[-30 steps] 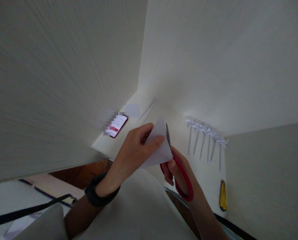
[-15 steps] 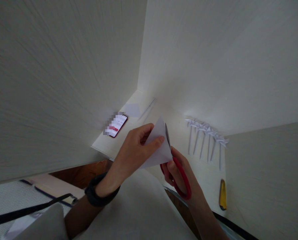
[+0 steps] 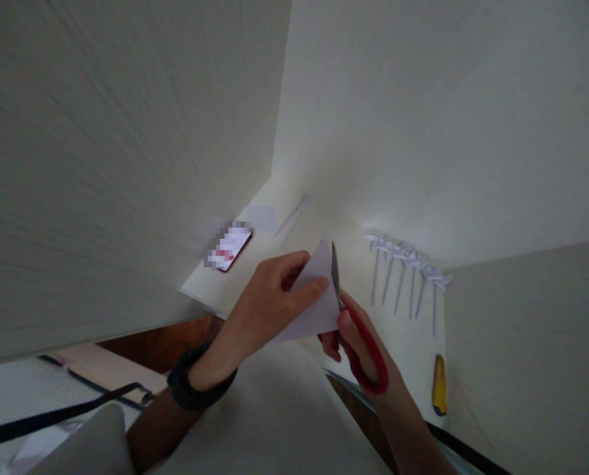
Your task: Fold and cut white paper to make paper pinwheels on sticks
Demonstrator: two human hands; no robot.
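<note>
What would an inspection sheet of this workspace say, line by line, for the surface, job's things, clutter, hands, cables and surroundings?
Surface: pale cream desk top, set into a corner.
Job's things: folded white paper triangle, red-handled scissors with the blade along the paper's right edge.
Clutter: red-edged smartphone on the left, row of white folded paper pinwheels on sticks, yellow utility knife near the front edge.
Hands: left hand pinches the paper, black band on its wrist; right hand grips the scissors.
Cables: black strap at lower left.
Surroundings: pale textured walls on both sides, brown wood under the desk.
</note>
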